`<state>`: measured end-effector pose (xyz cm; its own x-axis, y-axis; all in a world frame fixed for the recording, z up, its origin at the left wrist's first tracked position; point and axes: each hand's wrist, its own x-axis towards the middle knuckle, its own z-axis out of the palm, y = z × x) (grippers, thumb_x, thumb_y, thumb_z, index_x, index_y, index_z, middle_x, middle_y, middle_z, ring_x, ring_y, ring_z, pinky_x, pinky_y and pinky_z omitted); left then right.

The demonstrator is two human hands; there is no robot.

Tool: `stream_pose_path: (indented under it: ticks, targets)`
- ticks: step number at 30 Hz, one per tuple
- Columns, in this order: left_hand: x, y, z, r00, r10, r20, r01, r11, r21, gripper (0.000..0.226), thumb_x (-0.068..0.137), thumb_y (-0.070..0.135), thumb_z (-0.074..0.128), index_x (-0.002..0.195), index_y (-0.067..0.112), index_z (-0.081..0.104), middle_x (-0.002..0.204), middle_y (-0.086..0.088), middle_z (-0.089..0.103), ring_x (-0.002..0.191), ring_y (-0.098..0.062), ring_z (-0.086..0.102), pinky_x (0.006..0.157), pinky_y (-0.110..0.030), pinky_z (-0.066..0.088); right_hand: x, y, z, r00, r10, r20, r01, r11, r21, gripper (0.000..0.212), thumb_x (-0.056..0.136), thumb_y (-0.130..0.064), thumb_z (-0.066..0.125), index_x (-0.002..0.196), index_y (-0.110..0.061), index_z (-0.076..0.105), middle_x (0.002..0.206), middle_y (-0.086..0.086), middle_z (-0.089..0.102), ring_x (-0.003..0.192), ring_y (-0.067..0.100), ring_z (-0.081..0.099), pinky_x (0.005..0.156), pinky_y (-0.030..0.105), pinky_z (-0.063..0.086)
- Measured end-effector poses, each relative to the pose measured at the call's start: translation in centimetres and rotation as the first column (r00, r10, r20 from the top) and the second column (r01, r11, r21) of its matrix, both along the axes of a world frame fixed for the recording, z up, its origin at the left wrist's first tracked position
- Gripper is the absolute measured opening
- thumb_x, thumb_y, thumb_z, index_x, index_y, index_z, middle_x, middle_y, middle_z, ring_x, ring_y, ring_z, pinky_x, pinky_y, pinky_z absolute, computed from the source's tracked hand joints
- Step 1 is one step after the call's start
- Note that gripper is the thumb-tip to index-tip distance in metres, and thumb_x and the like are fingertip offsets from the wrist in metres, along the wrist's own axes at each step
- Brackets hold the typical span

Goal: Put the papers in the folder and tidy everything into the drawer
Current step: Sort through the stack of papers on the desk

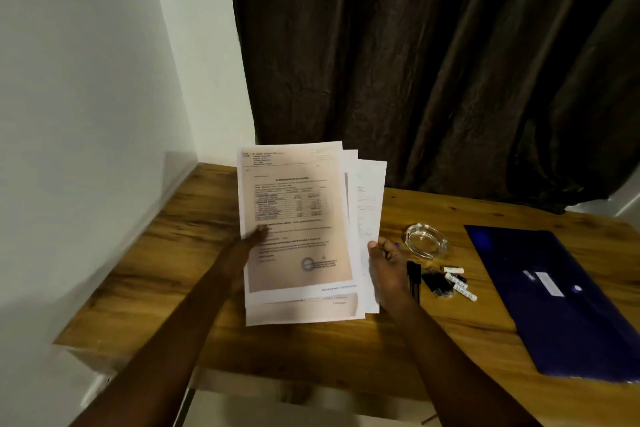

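A fanned stack of printed papers [298, 225] is held upright above the wooden table [166, 274]. My left hand [254, 236] pinches the stack's left edge, thumb on the front sheet. Gripping the right edge, my right hand [386, 270] has its thumb on the rearmost sheet. A dark blue folder [561, 302] lies flat and closed on the table at the right, apart from both hands. The drawer is not clearly in view.
A clear glass ashtray [424, 239] sits just right of my right hand. Beside it lie small black clips [415, 279] and several small white and dark items [457, 282]. A white wall stands at the left, and a dark curtain [433, 62] hangs behind the table.
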<state>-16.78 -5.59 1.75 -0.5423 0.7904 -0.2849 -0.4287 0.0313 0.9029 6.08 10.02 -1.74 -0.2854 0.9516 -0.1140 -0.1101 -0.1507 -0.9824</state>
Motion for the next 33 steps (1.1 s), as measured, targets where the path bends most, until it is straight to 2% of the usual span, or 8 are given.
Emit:
stream_pose_path:
  ticks: [4, 10, 13, 16, 20, 24, 30, 33]
  targets:
    - [0.3, 0.1, -0.4, 0.999, -0.008, 0.033, 0.008, 1.0, -0.012, 0.038, 0.081, 0.023, 0.075, 0.116, 0.012, 0.067, 0.111, -0.016, 0.071, 0.102, -0.04, 0.067, 0.089, -0.061, 0.051, 0.4, -0.4, 0.8, 0.997, 0.019, 0.079, -0.02, 1.0, 0.009, 0.015, 0.099, -0.014, 0.053, 0.103, -0.016, 0.068, 0.109, 0.006, 0.073, 0.102, 0.03, 0.069, 0.091, 0.053, 0.055]
    - [1.4, 0.1, -1.3, 0.991, 0.043, -0.124, -0.047, 0.998, -0.033, 0.035, 0.077, 0.011, 0.078, 0.11, 0.01, 0.069, 0.104, -0.014, 0.073, 0.091, -0.034, 0.071, 0.083, -0.056, 0.056, 0.5, -1.1, 0.9, 0.991, 0.081, 0.108, -0.087, 0.995, 0.048, 0.018, 0.101, -0.017, 0.05, 0.106, -0.013, 0.068, 0.104, 0.007, 0.074, 0.102, 0.034, 0.068, 0.089, 0.051, 0.056]
    - [1.8, 0.6, -1.3, 0.988, 0.114, -0.109, -0.119, 0.992, -0.042, 0.035, 0.075, 0.014, 0.081, 0.107, 0.009, 0.07, 0.101, -0.011, 0.074, 0.088, -0.033, 0.072, 0.081, -0.051, 0.058, 0.2, -1.9, 1.3, 0.99, 0.095, 0.109, -0.102, 0.993, 0.06, 0.025, 0.103, -0.027, 0.046, 0.104, -0.016, 0.069, 0.1, 0.005, 0.075, 0.098, 0.029, 0.07, 0.08, 0.038, 0.058]
    - [2.2, 1.0, -0.8, 0.979, 0.149, -0.14, -0.155, 0.987, -0.037, 0.034, 0.073, 0.015, 0.082, 0.105, 0.012, 0.07, 0.098, -0.006, 0.074, 0.085, -0.026, 0.072, 0.075, -0.044, 0.058, -0.3, -2.7, 1.7, 0.981, 0.158, 0.113, -0.17, 0.98, 0.101, 0.027, 0.094, -0.036, 0.062, 0.115, -0.02, 0.067, 0.106, 0.0, 0.075, 0.097, 0.019, 0.072, 0.078, 0.037, 0.06]
    - [2.1, 1.0, -0.5, 0.98, 0.117, -0.159, -0.119, 0.993, 0.002, 0.042, 0.075, 0.016, 0.081, 0.114, 0.011, 0.068, 0.104, -0.007, 0.074, 0.09, -0.027, 0.072, 0.081, -0.047, 0.058, -1.1, -2.8, 2.2, 0.976, 0.099, 0.193, -0.129, 0.981, 0.148, 0.031, 0.087, -0.019, 0.073, 0.116, -0.021, 0.063, 0.101, -0.01, 0.071, 0.092, 0.009, 0.069, 0.068, 0.023, 0.058]
    - [2.3, 0.9, 0.2, 0.984, 0.064, -0.164, -0.057, 0.997, 0.047, 0.033, 0.083, 0.014, 0.073, 0.115, 0.011, 0.065, 0.107, -0.011, 0.072, 0.093, -0.029, 0.071, 0.08, -0.045, 0.059, -1.5, -2.8, 2.8, 0.982, -0.016, 0.186, -0.019, 0.982, 0.186, 0.022, 0.085, -0.012, 0.073, 0.103, -0.016, 0.061, 0.094, -0.005, 0.069, 0.086, 0.011, 0.068, 0.057, 0.014, 0.051]
    - [1.9, 1.0, 0.7, 0.99, -0.006, -0.143, 0.0, 0.999, -0.043, 0.016, 0.092, 0.027, 0.062, 0.103, 0.018, 0.067, 0.104, -0.009, 0.073, 0.099, -0.032, 0.069, 0.091, -0.055, 0.053, -1.5, -2.4, 2.4, 0.997, -0.055, 0.055, 0.047, 0.988, 0.144, 0.014, 0.09, -0.011, 0.067, 0.103, -0.018, 0.068, 0.099, -0.001, 0.073, 0.087, 0.011, 0.07, 0.068, 0.02, 0.058]
    - [1.7, 1.0, 1.1, 0.982, 0.004, -0.188, -0.021, 0.996, -0.086, 0.014, 0.094, 0.031, 0.058, 0.099, 0.021, 0.067, 0.098, -0.004, 0.072, 0.099, -0.028, 0.066, 0.089, -0.049, 0.053, -1.5, -2.0, 2.2, 0.999, -0.046, -0.022, 0.047, 0.996, 0.077, 0.012, 0.093, -0.013, 0.064, 0.103, -0.013, 0.071, 0.103, 0.007, 0.075, 0.095, 0.025, 0.072, 0.081, 0.039, 0.06]
